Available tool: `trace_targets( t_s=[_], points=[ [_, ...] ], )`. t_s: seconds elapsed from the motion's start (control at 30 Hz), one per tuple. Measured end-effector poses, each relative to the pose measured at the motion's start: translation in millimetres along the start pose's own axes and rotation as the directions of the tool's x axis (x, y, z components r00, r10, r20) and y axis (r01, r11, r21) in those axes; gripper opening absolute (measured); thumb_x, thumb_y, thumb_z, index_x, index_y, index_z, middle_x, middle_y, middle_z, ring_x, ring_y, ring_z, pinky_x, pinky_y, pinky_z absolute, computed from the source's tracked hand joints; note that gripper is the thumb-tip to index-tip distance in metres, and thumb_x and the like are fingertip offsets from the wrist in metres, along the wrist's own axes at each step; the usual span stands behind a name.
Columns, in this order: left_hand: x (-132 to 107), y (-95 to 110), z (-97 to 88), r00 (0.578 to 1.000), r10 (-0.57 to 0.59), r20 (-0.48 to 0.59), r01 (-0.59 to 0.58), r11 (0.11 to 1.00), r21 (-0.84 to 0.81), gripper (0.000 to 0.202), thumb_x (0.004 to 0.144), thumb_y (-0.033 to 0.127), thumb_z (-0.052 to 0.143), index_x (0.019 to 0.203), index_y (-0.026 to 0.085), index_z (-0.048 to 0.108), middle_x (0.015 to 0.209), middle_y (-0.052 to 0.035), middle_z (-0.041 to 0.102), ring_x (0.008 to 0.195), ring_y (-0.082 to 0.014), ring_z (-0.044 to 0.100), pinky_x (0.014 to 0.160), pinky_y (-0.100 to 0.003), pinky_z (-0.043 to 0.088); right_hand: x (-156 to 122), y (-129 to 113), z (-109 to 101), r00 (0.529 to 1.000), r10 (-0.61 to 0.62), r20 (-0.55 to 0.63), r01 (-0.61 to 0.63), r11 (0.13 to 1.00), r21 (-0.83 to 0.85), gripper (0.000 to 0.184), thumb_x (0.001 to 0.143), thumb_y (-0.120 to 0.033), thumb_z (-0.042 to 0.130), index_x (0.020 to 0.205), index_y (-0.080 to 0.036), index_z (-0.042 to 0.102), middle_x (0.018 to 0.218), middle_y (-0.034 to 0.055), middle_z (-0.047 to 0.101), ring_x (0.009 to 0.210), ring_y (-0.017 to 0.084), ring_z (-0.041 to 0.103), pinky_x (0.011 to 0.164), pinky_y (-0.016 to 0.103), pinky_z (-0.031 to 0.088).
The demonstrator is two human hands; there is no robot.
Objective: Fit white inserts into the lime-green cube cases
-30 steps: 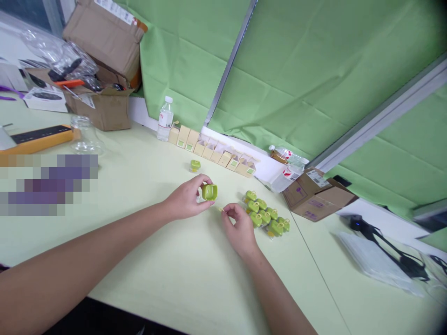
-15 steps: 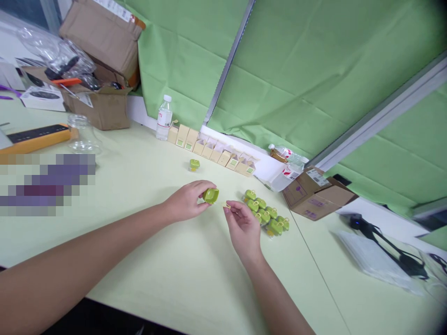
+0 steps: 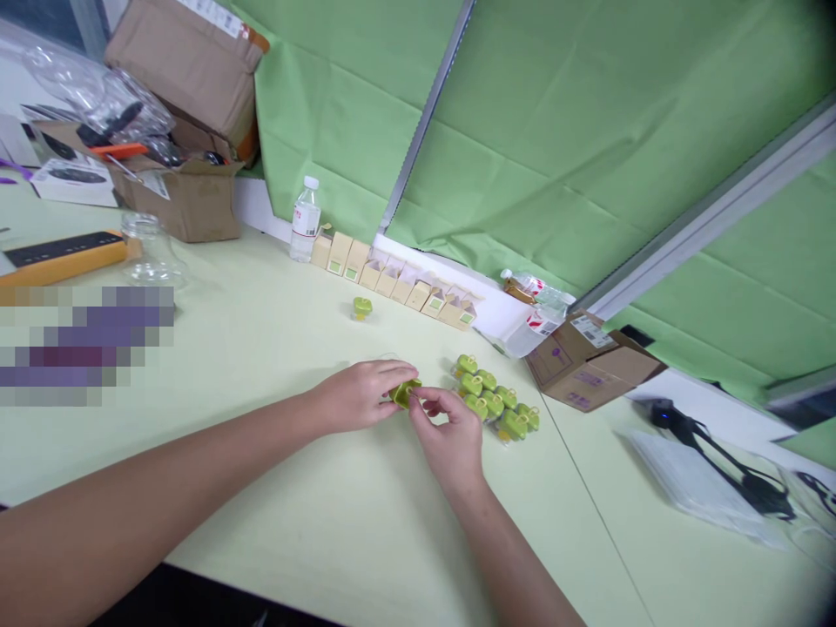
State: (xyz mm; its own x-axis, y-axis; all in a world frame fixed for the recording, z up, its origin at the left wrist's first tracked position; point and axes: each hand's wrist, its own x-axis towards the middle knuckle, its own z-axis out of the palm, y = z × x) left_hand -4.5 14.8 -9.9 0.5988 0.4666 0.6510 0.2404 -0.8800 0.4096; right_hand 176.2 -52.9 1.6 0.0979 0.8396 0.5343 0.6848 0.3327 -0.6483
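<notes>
Under my left fingers (image 3: 392, 374) and right fingers (image 3: 441, 398) runs the pale bench (image 3: 366, 540). Beyond both, well apart from them, a row of small cartons (image 3: 395, 280) stands along the bench's back edge, some with flaps raised. Just to the right of my right fingers sits a cluster of green-topped containers (image 3: 495, 404); the looped tops that I can make out lead me to judge these as done. Ahead of my left fingers, between them and the cartons, one lone green-topped container (image 3: 361, 306) stands apart; whether it has a loop I can't tell, so it may be left to do. The green cap (image 3: 401, 394) is between my two hands: my left fingers are curled round it, holding it tilted. My right fingers are pinched nearly together against it, apparently on a pale sliver (image 3: 409, 392), too small to identify. I judge this piece partway done.
</notes>
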Motion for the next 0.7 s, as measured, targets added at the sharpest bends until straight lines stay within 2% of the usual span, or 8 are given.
trace_targets(
  t_s=[0.2,0.37,0.47,0.57,0.7],
  points=[
    [1,11,-2.9,0.995,0.048,0.083,-0.056,0.994,0.098,0.043,0.081,0.004,0.057,0.122,0.015,0.056,0.126,-0.0114,0.065,0.112,-0.0236,0.065,0.094,-0.033,0.056,0,-6,2,0.994,0.096,0.045,-0.096,0.995,0.003,0.010,0.080,-0.028,0.070,0.082,-0.025,0.078,0.068,-0.0030,0.073,0.053,0.012,0.058,0.056,0.025,0.049],
    [3,19,-0.4,0.994,0.041,0.103,-0.056,0.988,0.146,0.036,0.081,0.003,0.054,0.115,0.013,0.057,0.123,-0.0129,0.065,0.107,-0.0241,0.066,0.089,-0.033,0.057,-1,-8,2,0.993,0.119,0.021,-0.118,0.992,-0.034,0.011,0.079,-0.027,0.069,0.078,-0.025,0.079,0.062,-0.0049,0.070,0.047,0.010,0.053,0.052,0.023,0.045],
    [2,20,3.0,0.993,0.049,0.105,-0.066,0.984,0.164,0.034,0.083,0.003,0.050,0.115,0.014,0.056,0.122,-0.0124,0.065,0.108,-0.0233,0.065,0.091,-0.033,0.056,-3,-7,3,0.993,0.121,0.009,-0.121,0.991,-0.051,0.011,0.078,-0.026,0.069,0.076,-0.024,0.079,0.059,-0.0051,0.068,0.047,0.010,0.052,0.052,0.023,0.043],
    [1,19,5.7,0.992,0.041,0.120,-0.062,0.983,0.173,0.034,0.084,0.002,0.047,0.114,0.015,0.054,0.119,-0.0114,0.065,0.108,-0.0229,0.065,0.092,-0.034,0.055,-3,-6,5,0.990,0.130,0.052,-0.128,0.991,-0.037,0.013,0.078,-0.022,0.066,0.073,-0.023,0.078,0.057,-0.0050,0.065,0.048,0.010,0.053,0.052,0.023,0.043],
    [2,19,6.2,0.990,0.031,0.134,-0.054,0.984,0.170,0.035,0.084,0.001,0.045,0.115,0.015,0.054,0.116,-0.0111,0.065,0.105,-0.0228,0.065,0.091,-0.035,0.055,-2,-7,7,0.988,0.113,0.103,-0.117,0.993,0.035,0.015,0.081,-0.021,0.062,0.074,-0.021,0.075,0.067,-0.0021,0.069,0.057,0.013,0.059,0.057,0.024,0.048]
  ],
)
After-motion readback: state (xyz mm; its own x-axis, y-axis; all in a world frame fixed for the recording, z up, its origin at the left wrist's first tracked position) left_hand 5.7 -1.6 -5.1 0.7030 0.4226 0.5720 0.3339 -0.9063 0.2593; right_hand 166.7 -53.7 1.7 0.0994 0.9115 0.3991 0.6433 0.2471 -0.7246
